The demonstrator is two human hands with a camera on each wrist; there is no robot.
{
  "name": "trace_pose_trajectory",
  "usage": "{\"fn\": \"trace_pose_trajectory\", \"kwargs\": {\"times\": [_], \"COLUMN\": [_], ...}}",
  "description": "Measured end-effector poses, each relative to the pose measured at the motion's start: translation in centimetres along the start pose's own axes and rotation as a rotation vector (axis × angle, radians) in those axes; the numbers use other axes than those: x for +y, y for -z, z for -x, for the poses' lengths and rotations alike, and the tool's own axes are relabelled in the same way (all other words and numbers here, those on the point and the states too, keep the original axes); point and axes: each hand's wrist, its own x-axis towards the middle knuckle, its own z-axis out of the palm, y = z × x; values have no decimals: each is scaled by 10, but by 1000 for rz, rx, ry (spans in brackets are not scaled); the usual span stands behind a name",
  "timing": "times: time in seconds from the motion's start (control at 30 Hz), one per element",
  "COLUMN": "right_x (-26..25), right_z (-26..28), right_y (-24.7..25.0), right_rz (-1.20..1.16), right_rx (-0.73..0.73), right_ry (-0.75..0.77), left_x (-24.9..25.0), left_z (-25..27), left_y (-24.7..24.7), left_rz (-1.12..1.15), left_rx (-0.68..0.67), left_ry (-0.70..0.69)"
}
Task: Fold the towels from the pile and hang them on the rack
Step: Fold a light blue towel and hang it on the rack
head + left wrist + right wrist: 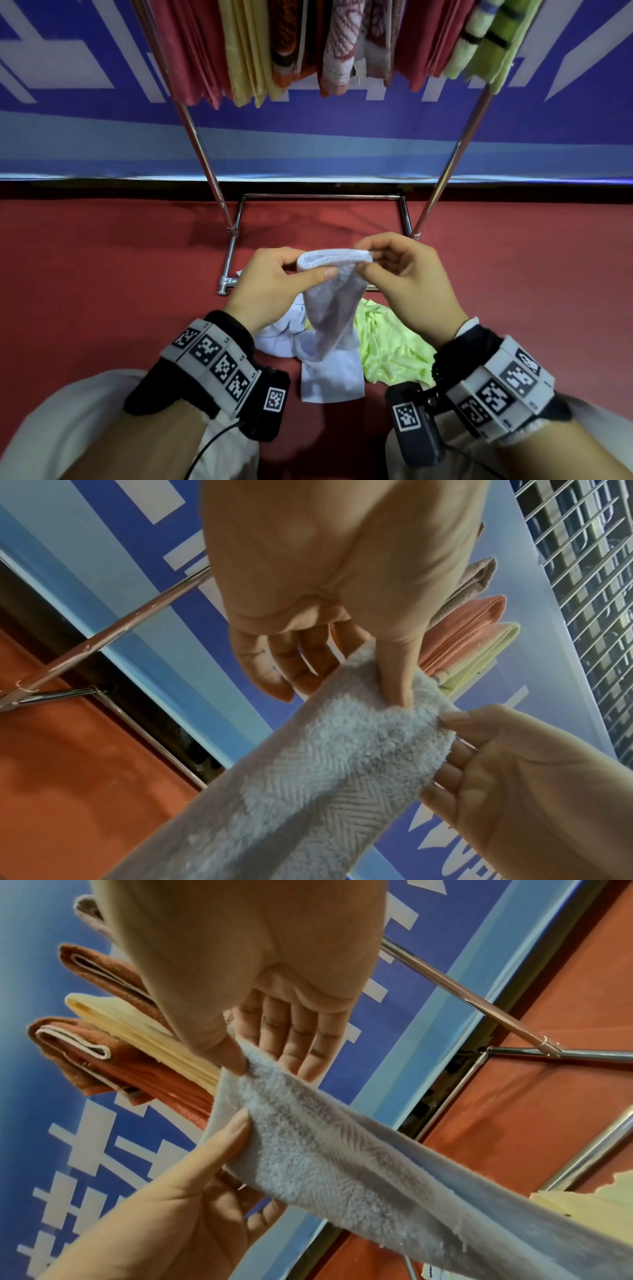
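Lavender-grey terry hangs doubled between your hands: your left hand (270, 284) and right hand (407, 274) each pinch the towel (334, 262) by its top fold above the worktop (102, 274). Many folded towels (308, 44) hang on the rack (198, 144); a green towel (387, 342) waits unfolded below. The rack's top bar is cut off, and the pale cloth (277, 337) beside it may be another towel.
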Motion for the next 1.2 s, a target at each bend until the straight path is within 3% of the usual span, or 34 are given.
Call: {"fn": "trace_pose_trajectory", "kwargs": {"times": [0.27,0.4,0.57,0.67,1.0,1.2], "right_x": [-18,-24,-44,-71,-185,-234], "right_z": [3,4,18,27,51,69], "right_y": [3,2,3,3,-5,-10], "right_rz": [-114,-121,-154,-150,55,-29], "right_rx": [44,-60,-36,-26,-83,-105], "right_ry": [-46,-101,-40,-8,100,168], "left_x": [27,36,54,82,163,216], "left_z": [9,13,28,38,84,112], "left_y": [2,6,12,22,59,76], "left_rz": [153,136,84,48,64,102], "left_rx": [-45,-29,-13,-50,38,44], "left_ry": [-99,-134,-152,-190,-236,-334]}}
